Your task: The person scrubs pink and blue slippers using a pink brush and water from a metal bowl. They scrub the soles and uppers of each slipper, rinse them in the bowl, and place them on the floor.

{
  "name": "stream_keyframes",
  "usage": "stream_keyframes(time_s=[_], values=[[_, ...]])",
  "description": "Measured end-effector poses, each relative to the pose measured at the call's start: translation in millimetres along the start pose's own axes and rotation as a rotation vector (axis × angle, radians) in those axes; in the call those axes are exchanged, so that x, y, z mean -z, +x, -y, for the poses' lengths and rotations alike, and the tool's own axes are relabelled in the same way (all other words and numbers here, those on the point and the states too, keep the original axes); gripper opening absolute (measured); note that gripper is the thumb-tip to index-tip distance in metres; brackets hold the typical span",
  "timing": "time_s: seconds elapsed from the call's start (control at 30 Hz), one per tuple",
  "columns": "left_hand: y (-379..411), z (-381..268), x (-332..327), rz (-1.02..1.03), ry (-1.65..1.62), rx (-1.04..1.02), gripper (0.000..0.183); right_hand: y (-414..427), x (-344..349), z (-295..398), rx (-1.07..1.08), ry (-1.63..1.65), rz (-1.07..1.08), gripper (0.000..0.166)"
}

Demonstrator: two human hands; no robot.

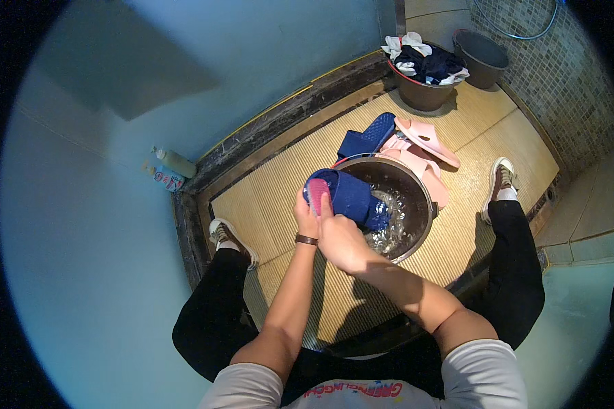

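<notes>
My left hand (305, 216) grips a navy blue slide sandal (349, 195) at its near end, over the left rim of a dark bucket (423, 225). The sandal tilts down into the bucket, its far end at the bubbly water (395, 225). My right hand (339, 237) holds a pink scrubbing brush (319, 193), index finger stretched along its back. The bristles lie against the sandal's near end. Beyond the bucket are another navy sandal (372, 134) and several pink slide sandals (430, 142), partly hidden behind the rim.
A bucket heaped with dark and white clothes (425, 97) stands at the far right, beside another dark bucket (483, 61). Bottles (176, 162) stand on the left ledge. My feet in brown sneakers (235, 243) flank the ribbed mat (271, 194). A shower hose (522, 37) hangs upper right.
</notes>
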State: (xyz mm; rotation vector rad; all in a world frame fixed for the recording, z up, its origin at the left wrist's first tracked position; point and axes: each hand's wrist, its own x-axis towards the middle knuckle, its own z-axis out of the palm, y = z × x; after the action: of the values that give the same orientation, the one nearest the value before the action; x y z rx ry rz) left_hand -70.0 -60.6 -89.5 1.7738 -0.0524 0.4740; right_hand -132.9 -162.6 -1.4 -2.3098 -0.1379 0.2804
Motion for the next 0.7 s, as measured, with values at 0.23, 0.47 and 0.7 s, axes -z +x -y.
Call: stream_keyframes(time_s=[0.23,0.47,0.7], values=[[1.8,-3.1,-6.6,0.031,0.303,-0.055,0.03,31.0,15.5,-49.4,-0.082,-0.135,-0.156,0.052],[16.6,-32.9,4.8,0.702,-0.232,0.366,0.039,52.1,34.6,-99.7,-0.163,0.029,-0.454,0.049],[32.8,-51.2,18.3,0.557,0.319,0.104,0.033,58.6,50.9,-95.3,0.072,0.239,-0.554,0.047]])
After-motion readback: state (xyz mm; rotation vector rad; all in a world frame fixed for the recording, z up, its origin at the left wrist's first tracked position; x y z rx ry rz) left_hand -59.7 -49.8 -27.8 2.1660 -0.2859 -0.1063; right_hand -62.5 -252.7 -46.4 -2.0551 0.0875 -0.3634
